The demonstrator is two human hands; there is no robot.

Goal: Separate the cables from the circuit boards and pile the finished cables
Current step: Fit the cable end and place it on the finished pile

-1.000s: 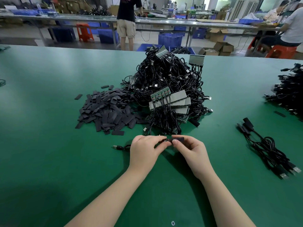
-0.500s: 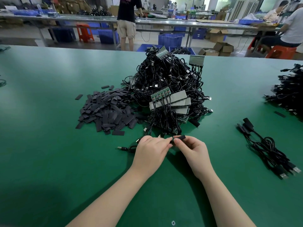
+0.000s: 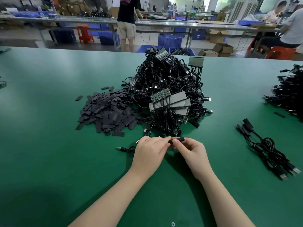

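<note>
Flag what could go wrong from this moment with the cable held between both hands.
The cable trails left from the left hand; pulling may drag its plug. The right hand pinches the black sleeve by the fingertips and could slip. The tangled pile sits close behind and might snag.

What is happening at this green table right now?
A person works on one black cable at the near edge of the green table. The left hand and the right hand together pinch a short black sleeve at its end. Behind them lies a big heap of cables and circuit boards, with loose black sleeves to its left. A small pile of finished cables lies to the right.
</note>
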